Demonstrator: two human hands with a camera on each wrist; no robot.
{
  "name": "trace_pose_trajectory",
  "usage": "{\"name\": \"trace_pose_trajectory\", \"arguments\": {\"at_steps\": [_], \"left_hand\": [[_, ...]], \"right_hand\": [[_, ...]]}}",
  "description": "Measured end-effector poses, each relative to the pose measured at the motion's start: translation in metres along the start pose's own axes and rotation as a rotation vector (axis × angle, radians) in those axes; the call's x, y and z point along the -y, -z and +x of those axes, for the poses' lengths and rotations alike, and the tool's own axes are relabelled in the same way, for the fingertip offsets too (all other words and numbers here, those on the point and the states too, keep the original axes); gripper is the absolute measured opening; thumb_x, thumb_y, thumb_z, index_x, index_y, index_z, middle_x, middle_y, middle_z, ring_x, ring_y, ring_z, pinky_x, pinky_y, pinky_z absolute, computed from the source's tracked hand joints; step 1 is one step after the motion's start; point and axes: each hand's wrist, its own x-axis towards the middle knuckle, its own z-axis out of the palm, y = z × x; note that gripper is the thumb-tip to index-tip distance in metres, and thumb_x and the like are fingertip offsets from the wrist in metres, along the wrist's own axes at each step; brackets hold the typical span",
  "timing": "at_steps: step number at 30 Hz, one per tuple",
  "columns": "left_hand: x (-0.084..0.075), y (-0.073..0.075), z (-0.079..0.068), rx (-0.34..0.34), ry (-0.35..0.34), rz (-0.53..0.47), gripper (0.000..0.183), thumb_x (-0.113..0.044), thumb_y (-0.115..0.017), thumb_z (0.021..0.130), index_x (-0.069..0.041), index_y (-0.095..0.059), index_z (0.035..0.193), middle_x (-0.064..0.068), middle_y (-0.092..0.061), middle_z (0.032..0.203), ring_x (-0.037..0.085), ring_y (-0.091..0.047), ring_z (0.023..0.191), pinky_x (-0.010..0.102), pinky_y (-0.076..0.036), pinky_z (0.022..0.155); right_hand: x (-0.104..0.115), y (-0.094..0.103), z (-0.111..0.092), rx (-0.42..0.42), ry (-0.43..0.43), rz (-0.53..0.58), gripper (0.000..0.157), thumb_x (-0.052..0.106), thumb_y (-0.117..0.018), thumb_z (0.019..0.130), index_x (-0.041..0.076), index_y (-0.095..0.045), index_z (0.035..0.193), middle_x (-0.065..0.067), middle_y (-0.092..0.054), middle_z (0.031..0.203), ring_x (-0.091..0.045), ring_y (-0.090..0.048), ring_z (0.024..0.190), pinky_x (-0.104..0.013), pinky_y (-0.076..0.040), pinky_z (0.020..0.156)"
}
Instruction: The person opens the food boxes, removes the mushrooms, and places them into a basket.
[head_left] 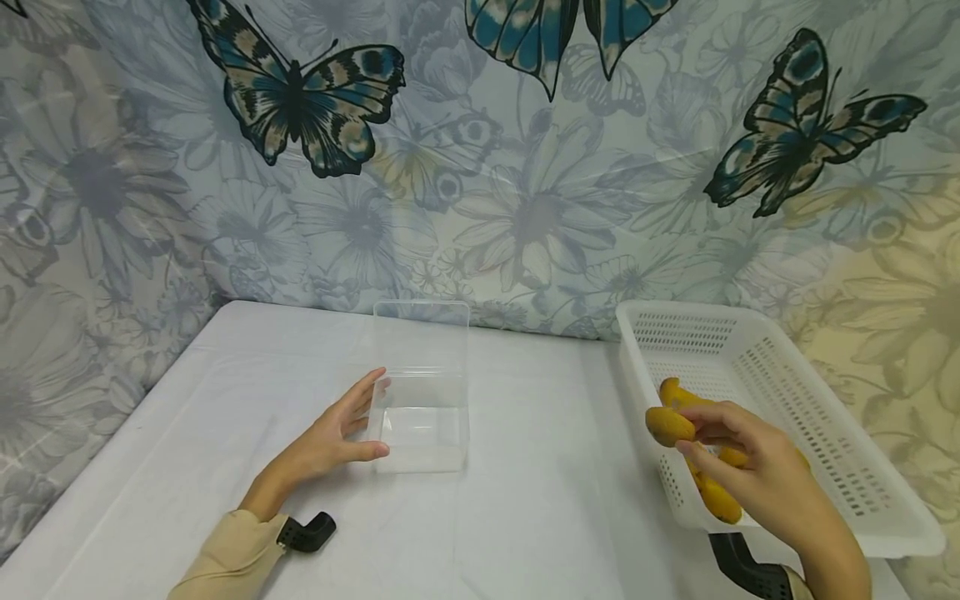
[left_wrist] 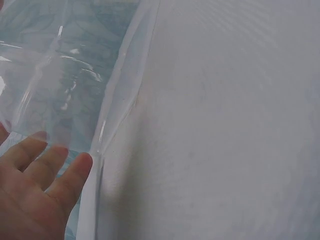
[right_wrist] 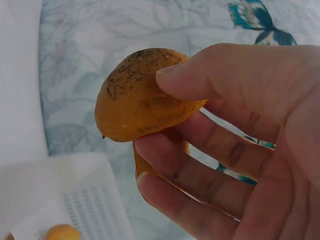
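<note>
Between the thumb and fingers of my right hand [head_left: 761,467] is a yellow-brown mushroom [right_wrist: 137,107]. Dark specks mark its rounded cap, and its stem lies along my fingers in the right wrist view. This hand is over the near left part of a white plastic basket [head_left: 873,433], where several more yellow mushrooms [head_left: 722,502] lie, partly hidden by it. My left hand [head_left: 330,442] rests at the left side of a clear plastic box [head_left: 423,437], fingers extended and thumb apart along its wall. The hinged clear lid [head_left: 422,333] stands raised at the back.
A white cloth [head_left: 540,467] covers the table between box and basket. Behind the table rises a wall covering [head_left: 525,217] printed with flowers and butterflies. Each wrist wears a black device, such as the one [head_left: 307,533] on the left.
</note>
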Motion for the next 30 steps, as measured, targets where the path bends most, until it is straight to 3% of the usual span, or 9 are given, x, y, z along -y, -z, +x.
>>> {"name": "trace_pose_trajectory", "arguments": {"at_steps": [9,17,30], "left_hand": [[0.001,0.000,-0.001,0.002,0.011,0.015,0.099,-0.016,-0.074,0.089,-0.036,-0.006,0.159,0.015,-0.006,0.167,0.047,-0.012,0.151,0.069,-0.026,0.114],[-0.001,0.000,-0.001,0.005,0.013,0.025,0.099,-0.013,-0.072,0.090,-0.036,-0.004,0.159,0.017,-0.005,0.167,0.047,-0.012,0.151,0.068,-0.028,0.114],[-0.003,0.001,0.000,0.002,0.022,0.014,0.100,-0.017,-0.075,0.089,-0.034,-0.006,0.159,0.015,-0.007,0.167,0.042,-0.014,0.152,0.066,-0.028,0.115]], "right_hand": [[-0.020,0.012,-0.007,-0.007,-0.032,0.007,0.035,-0.012,-0.074,0.080,0.002,-0.065,0.112,0.019,-0.067,0.097,0.008,-0.063,0.087,-0.003,-0.049,0.077],[-0.037,0.025,-0.014,0.047,-0.202,-0.040,0.031,0.002,-0.074,0.086,0.005,-0.065,0.116,0.027,-0.065,0.100,0.005,-0.067,0.084,-0.009,-0.053,0.068],[-0.066,0.029,-0.026,0.120,-0.358,-0.145,0.033,0.015,-0.074,0.090,0.003,-0.064,0.120,0.043,-0.051,0.099,0.018,-0.057,0.084,-0.011,-0.051,0.065]]}}
